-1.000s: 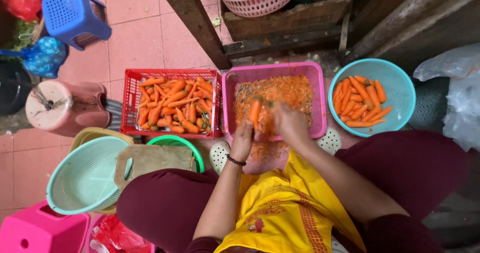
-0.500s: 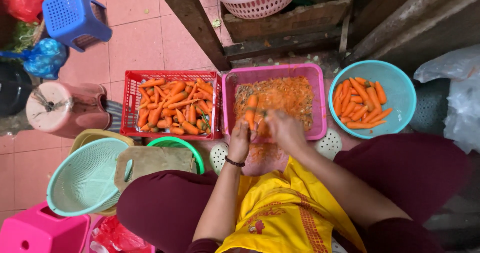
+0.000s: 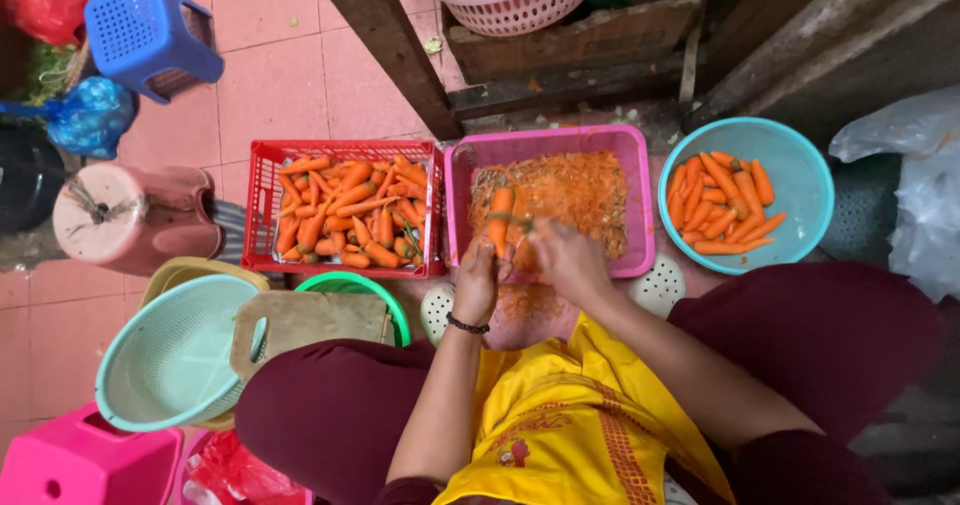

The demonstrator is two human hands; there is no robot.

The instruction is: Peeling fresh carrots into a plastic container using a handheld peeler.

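Over pink tub (image 3: 640, 145), peeler in right hand (image 3: 565, 258) blurred, carrot (image 3: 498, 227) half-hidden.

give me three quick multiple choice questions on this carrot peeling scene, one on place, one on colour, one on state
1. Where is the red crate of carrots?
A. left of the pink tub
B. right of the blue bowl
C. on the stool

2. What colour is the bowl of peeled carrots?
A. yellow
B. light blue
C. black

3. What is the left hand doing?
A. resting on a knee
B. gripping a carrot
C. lifting the cutting board

Answers:
A, the red crate touches the left side of the pink tub.
B, the bowl is light blue.
B, the left hand grips a carrot over the tub, right hand beside it.
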